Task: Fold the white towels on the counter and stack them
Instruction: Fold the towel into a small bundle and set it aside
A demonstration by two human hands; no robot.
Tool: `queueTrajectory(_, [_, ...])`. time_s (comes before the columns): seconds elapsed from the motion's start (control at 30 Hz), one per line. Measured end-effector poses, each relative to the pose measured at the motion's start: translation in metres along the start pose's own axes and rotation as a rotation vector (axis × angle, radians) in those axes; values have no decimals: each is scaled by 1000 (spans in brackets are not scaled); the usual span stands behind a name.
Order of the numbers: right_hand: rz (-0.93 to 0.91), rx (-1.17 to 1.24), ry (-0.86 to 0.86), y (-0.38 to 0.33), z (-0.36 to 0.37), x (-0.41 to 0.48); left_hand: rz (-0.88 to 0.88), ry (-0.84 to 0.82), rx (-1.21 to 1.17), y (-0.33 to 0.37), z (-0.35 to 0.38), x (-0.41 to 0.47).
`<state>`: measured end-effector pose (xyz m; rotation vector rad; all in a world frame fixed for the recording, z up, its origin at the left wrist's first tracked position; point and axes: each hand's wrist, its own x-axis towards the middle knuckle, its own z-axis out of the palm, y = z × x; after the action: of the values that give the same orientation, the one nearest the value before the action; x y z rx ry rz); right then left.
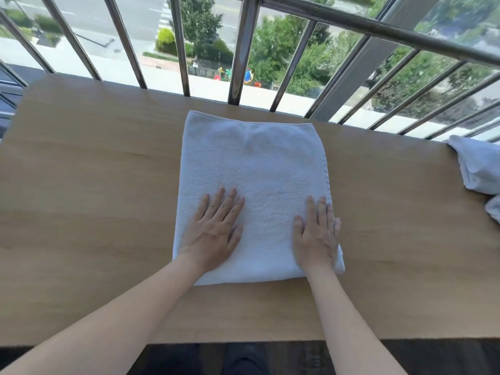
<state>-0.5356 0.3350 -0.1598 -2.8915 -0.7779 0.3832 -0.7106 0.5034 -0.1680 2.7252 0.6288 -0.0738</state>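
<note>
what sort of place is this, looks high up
Likely an upper-floor flat or hotel room, at a window or balcony edge: a wooden counter runs along a metal railing, with a street and trees far below. A folded white towel lies on the counter.

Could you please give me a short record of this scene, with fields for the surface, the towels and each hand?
surface: wooden counter, with a metal railing behind it
centre: folded towel, white, lying flat on the counter
left: left hand pressing flat on the folded towel's near left part
right: right hand pressing flat near its right edge
far right: other towels, white, loosely heaped at the counter's right end
stack: none visible yet
</note>
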Motion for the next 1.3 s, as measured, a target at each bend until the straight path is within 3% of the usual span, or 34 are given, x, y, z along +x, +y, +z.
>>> queueTrajectory(0.17, [-247, -64, -56, 5, 5, -72, 277, -16, 38, -5, 6, -46])
queueTrajectory(0.37, [-345, -89, -134, 18, 12, -95, 343, -58, 159, -15, 12, -66])
queueTrajectory(0.63, [-307, -231, -237, 14, 14, -92, 315, -30, 142, -13, 16, -68])
queueTrajectory(0.9, [-340, -221, -285, 17, 7, -92, 191, -45, 182, -3, 17, -75])
queueTrajectory(1.13, [-291, -223, -196, 53, 11, -99, -8, -18, 159, 3, 19, -106])
queueTrajectory(1.3, [-378, -152, -29, 65, 9, -103, -98, 9, 155, 14, 14, -125])
